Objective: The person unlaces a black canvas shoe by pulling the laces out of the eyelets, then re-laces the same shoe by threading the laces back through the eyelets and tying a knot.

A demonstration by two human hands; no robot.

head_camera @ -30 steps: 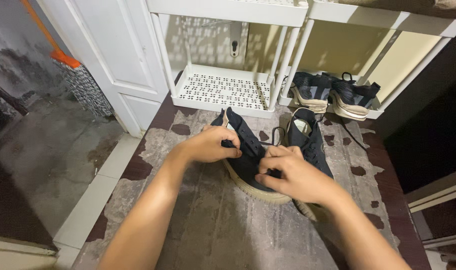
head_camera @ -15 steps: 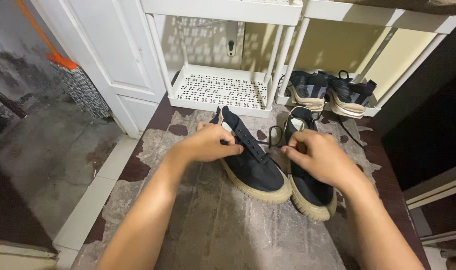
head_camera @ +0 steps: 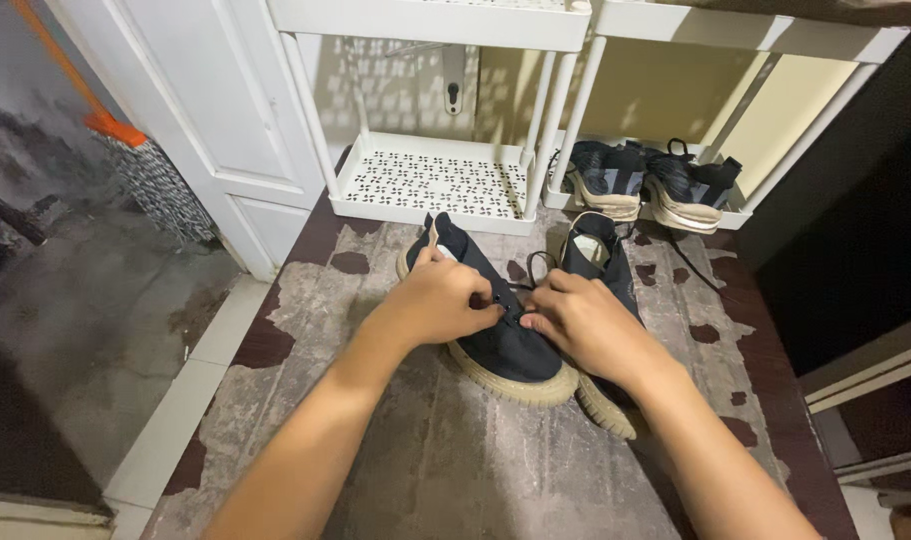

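Now two hands (head_camera: 445,300) (head_camera: 585,325) lacing one of two black shoes (head_camera: 505,345).

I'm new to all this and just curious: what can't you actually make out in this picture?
- Head view: the fingertips of the left hand and right hand and the lace between them hide each other.
- The right shoe is mostly behind the right hand.
- The left shoe has its lacing covered by both hands.
- The white shelf is cut off by the top edge.

Both hands (head_camera: 520,310) pinch lace (head_camera: 520,285) over black shoe (head_camera: 505,345) (second alongside).

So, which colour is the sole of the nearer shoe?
Tan rubber sole, head view.
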